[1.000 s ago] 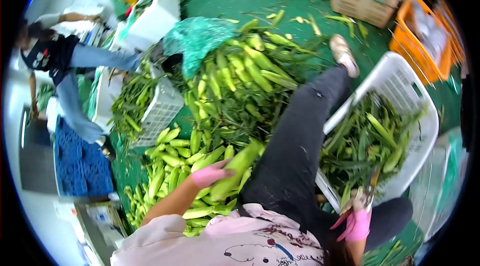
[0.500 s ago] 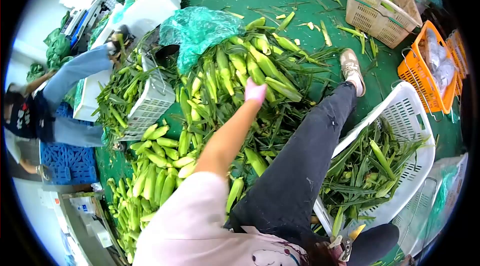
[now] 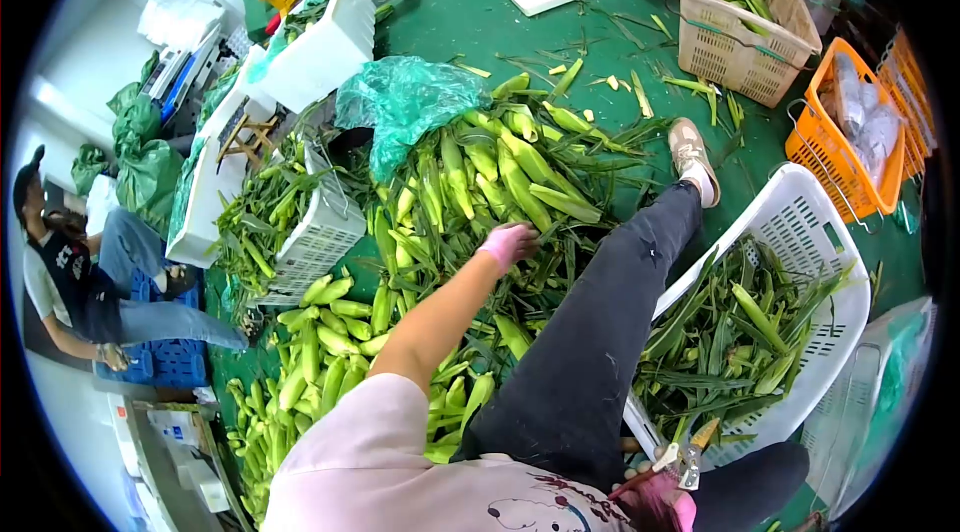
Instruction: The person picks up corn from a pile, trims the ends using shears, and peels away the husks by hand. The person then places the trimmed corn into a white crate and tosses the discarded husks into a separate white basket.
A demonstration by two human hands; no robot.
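- Has moved the left hand (image 3: 510,245) down and back from the large ears of corn (image 3: 525,167), to the leafy near side of that heap, mid-frame.
- Shows no ear in the left hand, unlike a second ago; looks like a moment between ears.
- Left fingers part-curled among or just above dark leaves; cannot tell whether gripping one.
- Right hand (image 3: 658,490) at lower right, partly hidden, fingers seemingly closed around a red-handled tool (image 3: 690,467).
- More ears, smaller-looking, in a loose pile (image 3: 310,362) at lower left, beside the heap.
- Toward the right edge, a white crate (image 3: 800,207) with stripped leaves (image 3: 710,352) inside.
- In the way: a dark-trousered leg (image 3: 580,332) between heap and crate, and a green plastic sheet (image 3: 410,112) over the heap's upper-left end.
- Also around: a leaf-filled white basket (image 3: 320,247) left of the heap, a tan crate (image 3: 735,62) and orange basket (image 3: 830,172) at upper right, another person (image 3: 85,282) at far left.
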